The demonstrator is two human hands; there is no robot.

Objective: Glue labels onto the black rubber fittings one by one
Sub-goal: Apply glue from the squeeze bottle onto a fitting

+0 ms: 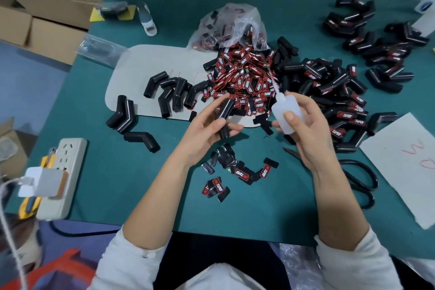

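While the left hand curls its fingers round 1 black fitting above the green table, the right hand grips the glue bottle, nozzle aimed away. A hard squeeze could probably drip glue onto the label pile. Scissors lie near the right wrist; a power strip sits far left.

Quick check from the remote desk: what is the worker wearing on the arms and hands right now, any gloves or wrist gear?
No gloves: the left hand and right hand are bare, with no rings, watch or bands visible. Both forearms are uncovered. Loose white sleeves are pushed up toward the elbows on both arms; no markings show on them.
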